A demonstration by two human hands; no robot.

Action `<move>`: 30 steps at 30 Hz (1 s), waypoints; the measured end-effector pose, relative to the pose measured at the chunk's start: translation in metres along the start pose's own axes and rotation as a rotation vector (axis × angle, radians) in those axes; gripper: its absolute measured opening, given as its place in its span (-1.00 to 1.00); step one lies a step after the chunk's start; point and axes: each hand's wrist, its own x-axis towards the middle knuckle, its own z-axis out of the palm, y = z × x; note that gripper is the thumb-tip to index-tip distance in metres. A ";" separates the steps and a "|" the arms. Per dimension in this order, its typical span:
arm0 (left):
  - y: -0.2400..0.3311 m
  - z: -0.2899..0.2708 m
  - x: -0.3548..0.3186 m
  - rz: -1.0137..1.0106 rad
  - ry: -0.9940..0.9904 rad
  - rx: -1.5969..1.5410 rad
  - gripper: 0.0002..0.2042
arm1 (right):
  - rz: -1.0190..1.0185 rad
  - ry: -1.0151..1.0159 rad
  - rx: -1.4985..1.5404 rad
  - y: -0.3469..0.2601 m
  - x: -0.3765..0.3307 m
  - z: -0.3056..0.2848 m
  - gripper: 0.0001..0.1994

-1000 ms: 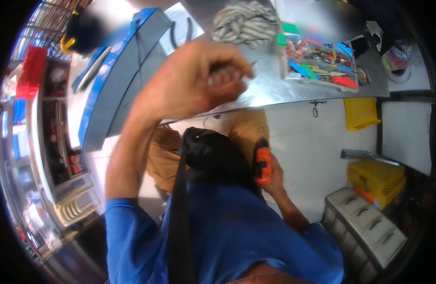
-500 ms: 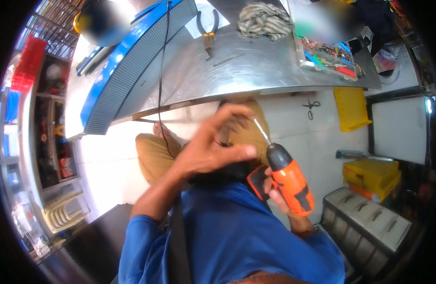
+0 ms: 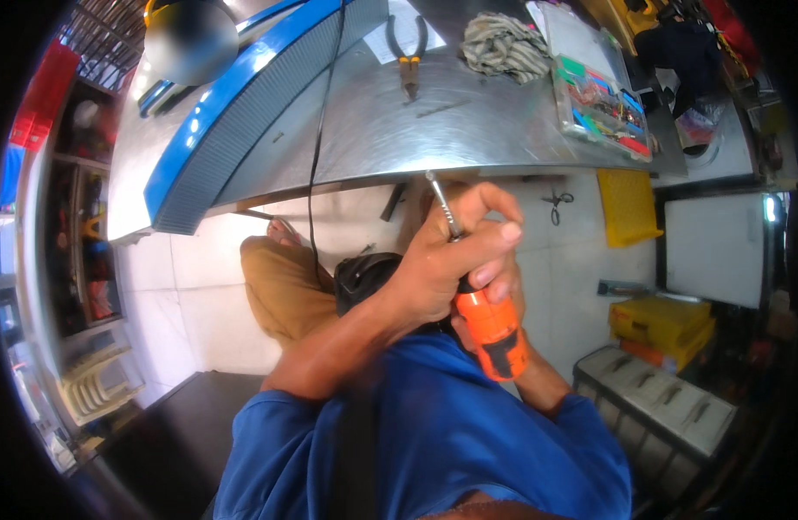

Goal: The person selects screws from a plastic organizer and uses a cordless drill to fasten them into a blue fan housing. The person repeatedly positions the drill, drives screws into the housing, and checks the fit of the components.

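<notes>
Drill (image 3: pixel 493 334) orange with black patches, silvery twisted bit (image 3: pixel 445 205) pointing far, held on near side of worktop (image 3: pixel 468 130). Left hand (image 3: pixel 441 270) grip wrapped round its black front; right hand (image 3: pixel 462 330), partly hidden, clamped on drill too.

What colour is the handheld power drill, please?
The handheld power drill is orange and black: head view.
</notes>
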 end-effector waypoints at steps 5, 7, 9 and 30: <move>-0.007 -0.005 -0.012 0.085 0.354 0.504 -0.67 | -0.347 -0.067 -0.583 -0.019 0.047 -0.018 -0.57; -0.014 -0.002 -0.031 0.136 0.384 0.535 -0.46 | -0.338 0.019 -0.624 -0.018 0.048 -0.026 -0.55; 0.005 -0.013 -0.058 0.074 0.308 0.397 -0.43 | -0.319 0.070 -0.595 -0.016 0.043 -0.036 -0.56; 0.085 -0.057 0.103 0.648 0.378 2.243 -0.74 | 0.224 0.083 -0.256 -0.010 0.006 -0.030 -0.71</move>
